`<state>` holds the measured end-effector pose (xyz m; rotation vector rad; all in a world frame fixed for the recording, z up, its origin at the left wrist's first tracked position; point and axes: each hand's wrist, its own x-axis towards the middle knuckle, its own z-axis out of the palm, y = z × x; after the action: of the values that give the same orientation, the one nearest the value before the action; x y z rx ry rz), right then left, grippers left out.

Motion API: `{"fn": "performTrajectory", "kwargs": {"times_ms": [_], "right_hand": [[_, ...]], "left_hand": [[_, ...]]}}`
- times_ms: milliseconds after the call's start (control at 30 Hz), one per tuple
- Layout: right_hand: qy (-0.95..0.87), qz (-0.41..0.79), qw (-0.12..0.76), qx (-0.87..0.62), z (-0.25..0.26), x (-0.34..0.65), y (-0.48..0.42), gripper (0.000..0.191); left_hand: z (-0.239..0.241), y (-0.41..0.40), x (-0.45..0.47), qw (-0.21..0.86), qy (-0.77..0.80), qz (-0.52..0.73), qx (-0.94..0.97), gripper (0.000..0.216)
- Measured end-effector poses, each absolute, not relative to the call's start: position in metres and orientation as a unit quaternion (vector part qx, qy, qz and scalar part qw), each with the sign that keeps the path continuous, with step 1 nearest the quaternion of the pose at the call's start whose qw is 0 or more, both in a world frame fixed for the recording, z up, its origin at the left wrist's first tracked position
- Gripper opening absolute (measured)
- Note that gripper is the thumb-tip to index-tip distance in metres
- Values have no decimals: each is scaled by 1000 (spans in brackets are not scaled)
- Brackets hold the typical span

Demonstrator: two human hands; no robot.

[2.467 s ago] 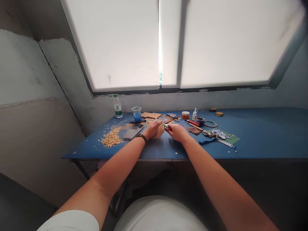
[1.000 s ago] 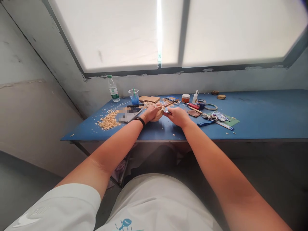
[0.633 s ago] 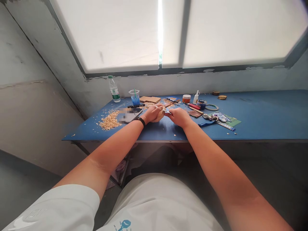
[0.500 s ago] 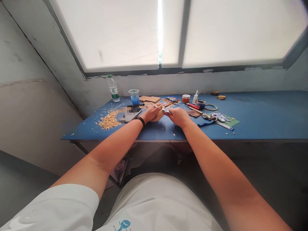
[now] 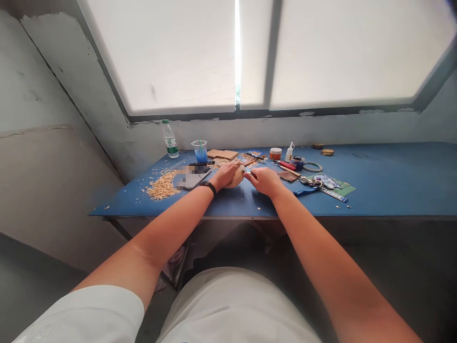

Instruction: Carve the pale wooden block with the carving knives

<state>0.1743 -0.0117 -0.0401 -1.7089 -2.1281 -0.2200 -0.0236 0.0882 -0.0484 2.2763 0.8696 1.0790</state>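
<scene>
My left hand [image 5: 224, 175] is closed around a pale, rounded wood piece [image 5: 236, 179], raised a little over the blue table. Close beside it, my right hand [image 5: 266, 181] grips what looks like a small carving knife [image 5: 251, 174], its handle mostly hidden by the fingers. The knife end points left toward the wood; whether the edge touches it, I cannot tell. Loose wood shavings [image 5: 162, 186] lie heaped left of my hands, and more are scattered behind them.
The blue table [image 5: 392, 181] also holds a phone [image 5: 196, 178], a plastic cup [image 5: 200, 151], a water bottle [image 5: 170, 140], an orange jar [image 5: 275, 153], a white glue bottle [image 5: 289, 151], a tape roll [image 5: 312, 166] and a ruler [image 5: 333, 194]. A flat wood board [image 5: 223, 154] lies behind my left hand.
The whole view has tilted up slightly, so the table sits lower. The light blade-like part near my right fingers shows less now. Both hands keep their grips close together.
</scene>
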Motion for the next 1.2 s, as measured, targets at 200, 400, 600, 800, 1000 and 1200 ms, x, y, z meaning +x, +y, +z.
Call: {"fn": "performTrajectory", "kwargs": {"times_ms": [200, 400, 600, 800, 1000, 1200], "right_hand": [[-795, -37, 211, -567, -37, 173, -18, 38], [-809, -39, 198, -552, -39, 183, -17, 38], [-784, -60, 176, -593, -41, 187, -15, 51], [-779, -70, 174, -598, -41, 186, -14, 51], [-802, -57, 195, -562, -42, 184, -14, 35], [-807, -30, 221, -547, -43, 185, -17, 33]], "left_hand": [[-46, 82, -25, 257, 263, 369, 854, 52], [-48, 79, -27, 288, 299, 340, 844, 55], [-45, 73, -27, 284, 292, 341, 847, 60], [-40, 71, -27, 186, 270, 343, 880, 59], [-43, 76, -26, 191, 275, 334, 881, 65], [-42, 76, -28, 200, 278, 335, 878, 65]]}}
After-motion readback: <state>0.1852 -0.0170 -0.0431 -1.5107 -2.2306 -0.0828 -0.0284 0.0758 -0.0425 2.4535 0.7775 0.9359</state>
